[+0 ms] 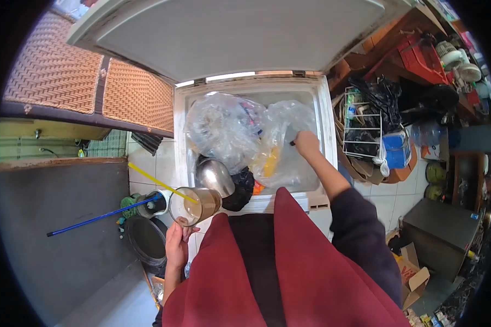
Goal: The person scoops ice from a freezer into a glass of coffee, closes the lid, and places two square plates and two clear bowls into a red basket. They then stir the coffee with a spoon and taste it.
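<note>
My left hand (177, 242) grips a clear glass mug (206, 203) of brownish drink, tilted in view, with a yellow straw (157, 180) standing out of it. My right hand (306, 144) reaches into the open chest freezer (323, 109), fingers closed around a small dark-handled thing (293, 143) whose kind I cannot make out. Beneath that hand lies a clear plastic bag (297, 171) with something yellow by it. A large clear bag (218, 128) fills the left side. In front of it are a shiny metal vessel (215, 175) and a black plastic bag (241, 191).
The freezer lid (240, 38) is raised at the back. On the left are woven-front cabinets (136, 95), a grey counter (54, 212), a blue stick (101, 212) and a round black basin (145, 240). A white wire rack (363, 128) and cardboard box (412, 272) stand at right.
</note>
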Motion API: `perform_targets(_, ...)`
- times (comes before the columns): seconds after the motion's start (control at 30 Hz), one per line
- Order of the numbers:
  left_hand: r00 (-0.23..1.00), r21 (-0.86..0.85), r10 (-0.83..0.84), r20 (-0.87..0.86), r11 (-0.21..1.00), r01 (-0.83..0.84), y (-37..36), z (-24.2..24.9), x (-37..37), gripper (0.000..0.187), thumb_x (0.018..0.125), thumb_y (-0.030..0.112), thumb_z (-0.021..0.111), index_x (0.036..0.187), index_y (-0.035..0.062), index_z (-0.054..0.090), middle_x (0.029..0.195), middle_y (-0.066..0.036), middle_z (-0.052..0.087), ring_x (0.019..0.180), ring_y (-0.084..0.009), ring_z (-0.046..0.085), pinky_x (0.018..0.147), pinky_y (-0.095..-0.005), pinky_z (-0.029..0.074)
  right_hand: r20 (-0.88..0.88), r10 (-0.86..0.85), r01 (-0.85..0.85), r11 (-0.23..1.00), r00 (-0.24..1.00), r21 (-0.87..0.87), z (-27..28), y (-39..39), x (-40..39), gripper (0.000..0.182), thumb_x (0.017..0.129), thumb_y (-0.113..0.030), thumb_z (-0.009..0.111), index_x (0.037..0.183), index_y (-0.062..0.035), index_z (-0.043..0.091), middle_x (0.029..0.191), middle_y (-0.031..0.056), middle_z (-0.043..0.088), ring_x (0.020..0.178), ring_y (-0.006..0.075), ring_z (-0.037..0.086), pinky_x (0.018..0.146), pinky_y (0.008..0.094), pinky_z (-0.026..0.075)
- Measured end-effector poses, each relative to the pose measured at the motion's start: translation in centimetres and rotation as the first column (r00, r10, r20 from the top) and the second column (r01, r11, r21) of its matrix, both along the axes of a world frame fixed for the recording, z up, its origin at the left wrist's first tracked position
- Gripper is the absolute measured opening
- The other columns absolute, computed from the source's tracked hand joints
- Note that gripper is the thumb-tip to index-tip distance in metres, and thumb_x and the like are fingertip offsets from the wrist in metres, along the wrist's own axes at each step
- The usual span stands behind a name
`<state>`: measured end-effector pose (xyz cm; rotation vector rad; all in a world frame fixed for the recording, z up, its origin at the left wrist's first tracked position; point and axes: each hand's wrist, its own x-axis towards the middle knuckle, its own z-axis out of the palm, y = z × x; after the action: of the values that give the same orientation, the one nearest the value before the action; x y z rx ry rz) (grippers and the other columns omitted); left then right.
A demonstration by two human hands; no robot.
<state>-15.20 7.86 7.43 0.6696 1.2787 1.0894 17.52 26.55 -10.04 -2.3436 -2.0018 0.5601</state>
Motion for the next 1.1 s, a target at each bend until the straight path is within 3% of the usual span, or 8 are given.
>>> perform_targets(0.2, 0.990, -0.021, -0.138, 0.004, 0.990, 0.138, 3.0, 1.1, 3.7, 0.033, 0.085, 0.033, 0.034, 0.070, 0.0042, 0.040, 0.059, 0.001, 0.030, 0.055, -0.0089, 0.031, 0.068, -0.0292, 0.037, -0.185, 0.005, 0.026, 0.985, 0.983, 0.168, -0.8, 1.8, -1.1, 0.016, 0.070, -0.016, 0.050, 0.070, -0.0037, 0.060, 0.072, 0.0184, 0.058, 0.067, 0.0314, 0.057, 0.059, 0.0390, 0.046)
perform_targets(0.4, 0.991, -0.124, -0.117, 0.061, 0.984, 0.124, 3.1, 0.9, 5.8, 0.032, 0.084, 0.034, 0.036, 0.069, 0.0058, 0.039, 0.059, 0.002, 0.030, 0.057, -0.0090, 0.034, 0.070, -0.0269, 0.036, 0.007, 0.335, -0.332, 0.937, 0.942, -0.108, -6.1, 1.8, -0.7, 0.019, 0.072, -0.017, 0.044, 0.075, -0.0056, 0.059, 0.076, 0.0160, 0.059, 0.069, 0.0312, 0.058, 0.060, 0.0400, 0.046)
perform_targets(0.5, 0.987, -0.097, -0.149, 0.055, 0.983, 0.154, 2.9, 0.4, 5.8, 0.032, 0.084, 0.034, 0.037, 0.069, 0.0062, 0.039, 0.059, 0.003, 0.030, 0.057, -0.0087, 0.033, 0.070, -0.0264, 0.036, -0.165, 0.112, -0.090, 0.987, 0.980, 0.131, -2.8, 1.6, -0.4, 0.018, 0.070, -0.013, 0.044, 0.076, -0.0066, 0.060, 0.080, 0.0144, 0.059, 0.073, 0.0302, 0.058, 0.063, 0.0391, 0.046)
perform_targets(0.57, 0.990, -0.094, -0.133, 0.052, 0.986, 0.137, 2.4, 0.5, 6.0, 0.032, 0.084, 0.035, 0.037, 0.068, 0.0063, 0.038, 0.059, 0.002, 0.030, 0.056, -0.0087, 0.033, 0.070, -0.0265, 0.036, -0.016, 0.301, -0.294, 0.918, 0.954, -0.267, -7.2, -1.0, 0.1, 0.022, 0.069, -0.012, 0.045, 0.085, -0.0049, 0.059, 0.082, 0.0141, 0.059, 0.077, 0.0300, 0.057, 0.066, 0.0389, 0.046)
perform_targets(0.7, 0.998, -0.103, -0.045, 0.046, 0.993, 0.050, 2.2, 0.9, 6.4, 0.033, 0.084, 0.035, 0.037, 0.068, 0.0066, 0.038, 0.058, 0.002, 0.030, 0.054, -0.0086, 0.031, 0.069, -0.0264, 0.035, -0.035, 0.276, -0.278, 0.940, 0.960, -0.200, -5.0, -0.1, -0.4, 0.020, 0.072, -0.018, 0.045, 0.076, -0.0057, 0.061, 0.071, 0.0161, 0.058, 0.066, 0.0331, 0.057, 0.060, 0.0390, 0.046)
perform_targets(0.77, 0.998, -0.112, -0.037, 0.058, 0.993, 0.044, 1.8, 0.5, 6.3, 0.033, 0.084, 0.035, 0.037, 0.068, 0.0066, 0.037, 0.058, 0.002, 0.030, 0.055, -0.0086, 0.031, 0.069, -0.0262, 0.035, -0.172, 0.051, -0.038, 0.996, 0.984, 0.076, -0.8, 0.9, -1.0, 0.022, 0.073, -0.022, 0.046, 0.077, -0.0053, 0.061, 0.068, 0.0184, 0.057, 0.062, 0.0345, 0.056, 0.058, 0.0401, 0.046)
perform_targets(0.97, 0.995, -0.138, -0.050, 0.082, 0.988, 0.061, 1.6, 0.2, 6.3, 0.032, 0.084, 0.035, 0.037, 0.067, 0.0067, 0.037, 0.059, 0.002, 0.031, 0.056, -0.0089, 0.031, 0.068, -0.0259, 0.033, -0.152, -0.213, 0.224, 0.973, 0.965, 0.060, -1.0, -0.3, -3.4, 0.021, 0.072, -0.017, 0.046, 0.077, -0.0034, 0.061, 0.070, 0.0214, 0.057, 0.068, 0.0343, 0.057, 0.060, 0.0403, 0.045)
perform_targets(1.1, 0.992, -0.093, -0.098, 0.080, 0.990, 0.105, 1.8, 0.4, 6.2, 0.032, 0.084, 0.034, 0.037, 0.067, 0.0069, 0.037, 0.061, 0.001, 0.032, 0.058, -0.0102, 0.032, 0.068, -0.0255, 0.032, -0.035, -0.029, 0.027, 0.997, 0.999, -0.070, -8.9, -1.0, -1.3, 0.023, 0.073, -0.021, 0.045, 0.072, -0.0033, 0.060, 0.068, 0.0218, 0.056, 0.064, 0.0354, 0.055, 0.058, 0.0430, 0.044)
